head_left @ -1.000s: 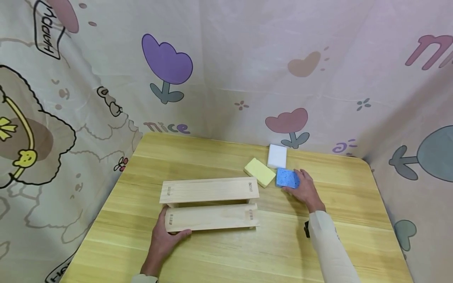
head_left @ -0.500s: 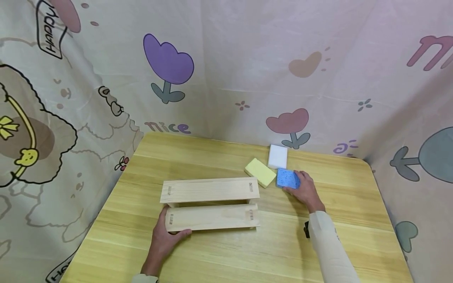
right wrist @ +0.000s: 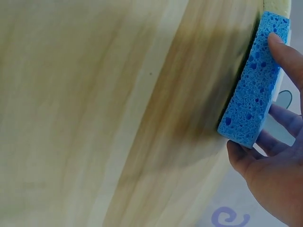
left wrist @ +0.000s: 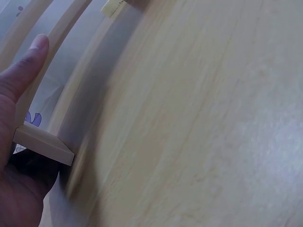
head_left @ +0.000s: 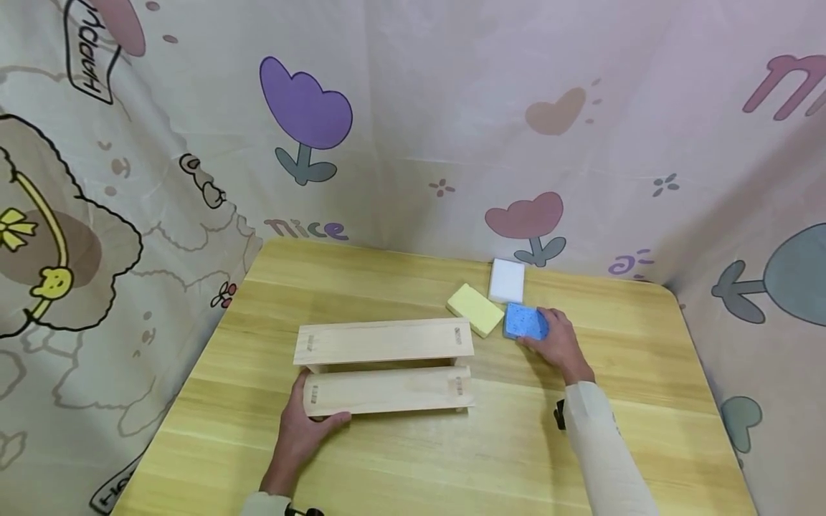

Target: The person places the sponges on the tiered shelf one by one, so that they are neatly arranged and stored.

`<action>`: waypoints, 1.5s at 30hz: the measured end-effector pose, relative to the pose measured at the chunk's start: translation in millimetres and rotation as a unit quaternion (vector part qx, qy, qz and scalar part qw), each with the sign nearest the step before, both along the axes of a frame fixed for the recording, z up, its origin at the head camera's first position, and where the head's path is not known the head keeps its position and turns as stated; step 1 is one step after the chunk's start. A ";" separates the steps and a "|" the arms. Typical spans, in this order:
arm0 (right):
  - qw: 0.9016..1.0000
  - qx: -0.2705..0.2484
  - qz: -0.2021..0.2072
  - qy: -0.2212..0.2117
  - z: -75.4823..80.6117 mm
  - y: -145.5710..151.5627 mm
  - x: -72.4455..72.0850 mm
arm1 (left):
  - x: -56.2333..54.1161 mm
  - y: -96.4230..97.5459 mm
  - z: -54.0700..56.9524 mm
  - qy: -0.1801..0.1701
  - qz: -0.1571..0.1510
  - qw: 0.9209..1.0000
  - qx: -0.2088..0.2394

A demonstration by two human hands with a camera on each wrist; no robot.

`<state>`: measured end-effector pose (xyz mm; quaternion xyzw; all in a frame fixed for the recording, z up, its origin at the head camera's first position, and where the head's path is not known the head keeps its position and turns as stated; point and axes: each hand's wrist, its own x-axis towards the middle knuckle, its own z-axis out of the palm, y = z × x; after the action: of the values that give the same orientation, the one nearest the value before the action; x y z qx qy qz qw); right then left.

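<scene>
A pale wooden rack (head_left: pixel 387 390) with two flat top slats stands on the table, left of centre in the head view. My left hand (head_left: pixel 300 428) grips its left end, thumb along the near slat and fingers around the end, partly hidden. In the left wrist view, the thumb (left wrist: pixel 28 66) lies against a slat above the rack's end piece (left wrist: pixel 43 142). On the right, a blue sponge (head_left: pixel 524 321) lies flat, and my right hand (head_left: pixel 556 344) holds its right end. The right wrist view shows the porous blue sponge (right wrist: pixel 253 85) between thumb and fingers, resting on the table.
A yellow sponge (head_left: pixel 475 309) lies at an angle just left of the blue one. Behind it, a white sponge-like block (head_left: pixel 506 281) sits near the table's back edge. Patterned cloth (head_left: pixel 413 129) hangs behind the wooden table (head_left: pixel 413 459) and at both sides.
The head view has tilted very slightly. Both hands, the rack and the sponges have otherwise stayed where they were.
</scene>
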<state>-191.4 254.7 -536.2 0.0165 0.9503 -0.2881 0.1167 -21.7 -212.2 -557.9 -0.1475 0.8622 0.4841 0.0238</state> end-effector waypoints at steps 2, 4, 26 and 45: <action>1.000 0.000 0.001 0.006 2.1 -0.4 0.0 | -1.1 -0.3 0.3 -0.002 -0.001 1.000 0.000; 1.000 0.000 0.001 0.012 4.5 -0.7 0.0 | -2.5 -0.6 0.1 0.000 -0.002 1.000 -0.002; 0.999 0.001 -0.001 0.040 25.7 -1.2 5.7 | 1.1 -1.1 -3.1 -0.011 0.005 1.000 -0.001; 0.988 -0.018 0.026 0.152 68.8 -34.1 7.4 | 0.8 -1.7 -2.8 0.000 0.003 1.000 -0.001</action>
<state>-184.0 220.7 -467.4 -0.0540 0.9518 -0.3012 -0.0211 -20.9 -213.9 -560.7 -0.1503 0.8621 0.4835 0.0220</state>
